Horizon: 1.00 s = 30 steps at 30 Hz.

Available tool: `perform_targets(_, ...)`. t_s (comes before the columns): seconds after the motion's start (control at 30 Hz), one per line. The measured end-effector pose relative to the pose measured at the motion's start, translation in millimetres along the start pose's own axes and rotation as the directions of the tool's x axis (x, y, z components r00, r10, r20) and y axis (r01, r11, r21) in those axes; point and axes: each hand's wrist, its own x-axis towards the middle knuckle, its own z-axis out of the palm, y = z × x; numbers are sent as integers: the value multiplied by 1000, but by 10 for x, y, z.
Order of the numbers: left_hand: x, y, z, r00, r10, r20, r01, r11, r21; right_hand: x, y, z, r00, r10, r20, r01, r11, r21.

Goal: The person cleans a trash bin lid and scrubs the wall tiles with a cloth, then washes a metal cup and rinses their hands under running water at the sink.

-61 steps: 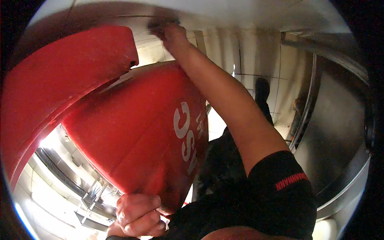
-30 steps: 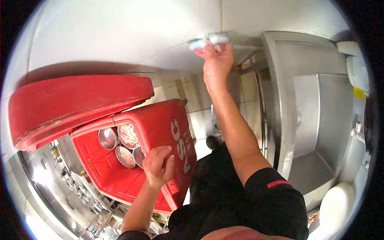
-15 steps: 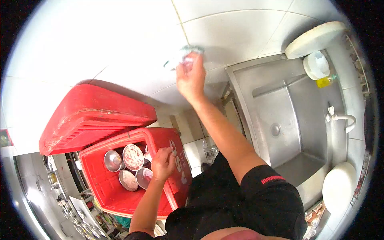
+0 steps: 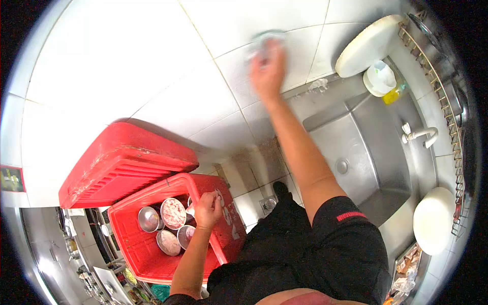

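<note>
Glossy white ceramic tiles, parted by thin yellowish grout lines, cover the wall [image 4: 152, 56] behind a stainless-steel sink [image 4: 345, 137] with a round drain [image 4: 342, 165]. The right hand [image 4: 268, 76] reaches up to these tiles, its fingers bent around a pale green-and-white cloth [image 4: 267, 36], motion-blurred, which lies at the wall beyond the sink's near corner.

The left hand [image 4: 207, 209] has its fingers loosely curled and apparently free of any object, over the edge of a red plastic cooler box [image 4: 229, 246]; whether it touches the edge I cannot tell. Large white capitals on the cooler's side are foreshortened, an S among them. Its thick, ribbed, scuffed lid [image 4: 127, 157] tilts open toward the wall. Inside sit round metal bowls [image 4: 174, 213], several holding pinkish-white, lumpy food.

Beside the sink are a curved white faucet [image 4: 422, 133], a yellow bottle [image 4: 392, 95], a white tub [image 4: 379, 79] and a thick off-white disc [image 4: 368, 46] leaning on the tiles.
</note>
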Motion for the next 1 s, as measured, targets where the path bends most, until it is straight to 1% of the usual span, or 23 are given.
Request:
perform_targets(0.03,9,14,-12,1000,-21,-4,21,1000,7,247,267,-40,982,137,-134,-131,990,51)
perform_targets(0.07,-4,36,-18,999,-42,0,42,999,9,508,342,-221,935,312,-170,-300,949,96)
perform_targets(0.1,-17,64,-27,998,-60,5,60,998,11,561,362,-216,925,323,-202,-316,946,66)
perform_targets(0.17,2,43,-31,1000,-14,4,14,998,56,729,356,-160,902,329,-278,-336,942,26)
perform_targets(0.2,3,28,-24,1000,8,2,-9,997,83,659,135,-111,955,219,-200,-226,974,-13)
perform_targets(0.23,13,15,-4,1000,23,-8,-22,998,54,499,-217,-39,987,107,-118,-112,993,-40)
perform_targets(0.27,6,0,12,999,34,-18,-33,999,30,323,-573,6,1000,14,11,-15,998,64)
perform_targets(0.3,-10,-17,10,999,43,-30,-43,999,6,226,-819,44,987,-96,129,72,981,180)
perform_targets(0.4,-35,-50,-11,998,50,-42,-49,998,33,494,-809,14,969,-188,159,159,970,182)
perform_targets(0.43,-17,-36,-36,998,42,-48,-41,999,33,755,-615,29,985,-171,-27,173,972,160)
perform_targets(0.47,-25,-10,-50,998,28,-50,-26,999,29,1083,-557,-119,995,-52,-85,60,994,94)
perform_targets(0.5,-54,11,-58,999,11,-47,-10,1000,25,1411,-589,-263,979,96,-182,-66,984,164)
perform_targets(0.57,-71,16,-49,997,2,-74,-2,1000,-2,1852,-796,-388,936,166,-311,-96,969,229)
perform_targets(0.6,-67,19,-56,996,0,-88,0,1000,-10,1850,-942,-299,966,77,-247,-19,974,227)
perform_targets(0.67,-41,47,-91,996,25,-91,-25,1000,-3,1666,-1308,-21,987,-105,-121,130,964,231)
perform_targets(0.7,-61,53,-103,996,39,-84,-40,999,1,1423,-1481,152,951,-281,-132,303,932,198)
perform_targets(0.73,-94,16,-82,996,33,-84,-33,999,-5,1129,-1634,244,932,-360,44,349,923,161)
perform_targets(0.77,-102,-49,-34,996,31,-85,-32,999,-13,900,-1766,192,856,-485,180,449,869,207)
perform_targets(0.8,-86,-83,-11,995,32,-90,-34,999,-22,799,-1854,124,765,-530,368,497,847,187)
perform_targets(0.9,-110,-92,-28,995,-10,-97,8,1000,-18,1218,-1658,263,778,-606,165,585,795,158)
perform_targets(0.93,-107,-127,-15,993,8,-117,-10,1000,-16,1540,-1652,214,840,-541,30,531,833,155)
perform_targets(1.0,-123,-198,49,991,27,-133,-30,999,-16,2208,-2002,-83,896,-425,-131,440,890,118)
